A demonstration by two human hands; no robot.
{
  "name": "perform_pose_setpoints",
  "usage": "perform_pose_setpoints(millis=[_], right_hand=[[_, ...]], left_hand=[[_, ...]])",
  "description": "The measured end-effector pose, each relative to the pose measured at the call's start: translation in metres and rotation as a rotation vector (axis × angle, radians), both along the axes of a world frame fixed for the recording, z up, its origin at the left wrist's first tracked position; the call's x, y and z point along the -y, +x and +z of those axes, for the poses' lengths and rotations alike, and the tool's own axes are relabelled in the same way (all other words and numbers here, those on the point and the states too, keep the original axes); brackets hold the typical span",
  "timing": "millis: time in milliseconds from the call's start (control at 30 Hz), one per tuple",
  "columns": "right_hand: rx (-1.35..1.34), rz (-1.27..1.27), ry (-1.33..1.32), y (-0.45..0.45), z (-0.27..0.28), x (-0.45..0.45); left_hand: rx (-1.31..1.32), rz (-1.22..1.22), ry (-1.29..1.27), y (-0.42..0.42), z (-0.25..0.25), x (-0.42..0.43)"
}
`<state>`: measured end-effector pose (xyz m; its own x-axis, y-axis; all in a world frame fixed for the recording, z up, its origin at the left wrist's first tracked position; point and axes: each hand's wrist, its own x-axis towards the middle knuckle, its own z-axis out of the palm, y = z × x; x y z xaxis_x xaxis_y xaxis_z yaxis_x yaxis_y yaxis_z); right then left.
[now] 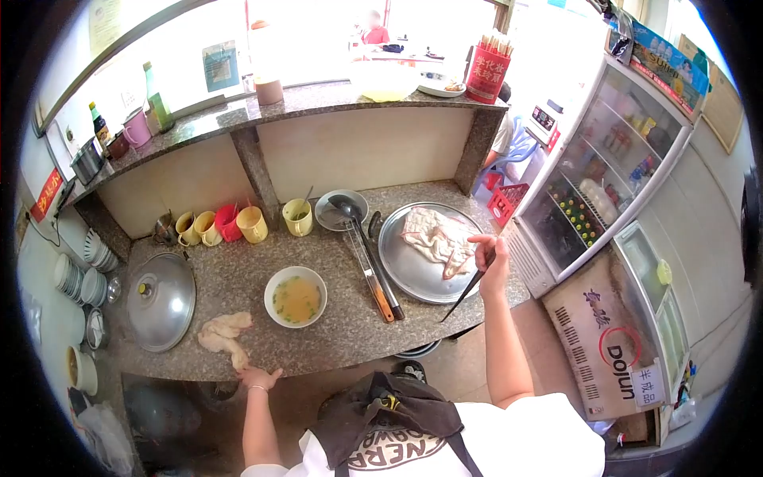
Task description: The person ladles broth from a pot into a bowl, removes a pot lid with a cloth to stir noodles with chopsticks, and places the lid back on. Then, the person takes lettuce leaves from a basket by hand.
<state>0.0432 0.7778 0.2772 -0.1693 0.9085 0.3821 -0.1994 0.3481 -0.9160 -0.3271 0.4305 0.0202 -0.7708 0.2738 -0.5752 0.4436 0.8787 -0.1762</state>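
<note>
My right hand [493,262] is closed round dark chopsticks [463,297], whose tips point down and left over the counter edge. Beside it, a round metal tray [405,274] carries a flat, pale piece of meat or skin [437,238]. At the counter's front edge, my left hand [258,377] touches the lower end of a pale cloth-like piece [225,334]; its thumb is spread, and its fingertips are partly hidden. Between the hands stands a white bowl [271,308] of yellowish soup with green bits.
A metal lid [167,306] lies at the left. Tongs [375,290] and a ladle [347,208] rest near a metal bowl [322,215]. Several mugs [252,225] line the back. A glass-door fridge [608,159] stands right, and a person in red [376,33] is beyond the ledge.
</note>
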Motion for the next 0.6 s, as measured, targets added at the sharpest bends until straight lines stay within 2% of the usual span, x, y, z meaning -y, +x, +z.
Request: perform_pose_setpoints(millis=[100,333,400,600], right_hand=[[0.004,0.002,0.008,-0.002,-0.001,0.0],[0.005,-0.003,0.012,-0.003,0.001,0.003],[0.018,-0.006,0.02,0.0,0.0,0.002],[-0.002,-0.007,0.03,0.005,-0.002,-0.003]], left_hand=[[0.059,-0.094,-0.035,0.001,0.013,-0.004],[0.026,-0.018,-0.003,-0.003,-0.001,-0.002],[0.068,-0.168,-0.076,-0.005,0.003,-0.004],[0.037,-0.169,-0.077,0.004,0.021,-0.007]])
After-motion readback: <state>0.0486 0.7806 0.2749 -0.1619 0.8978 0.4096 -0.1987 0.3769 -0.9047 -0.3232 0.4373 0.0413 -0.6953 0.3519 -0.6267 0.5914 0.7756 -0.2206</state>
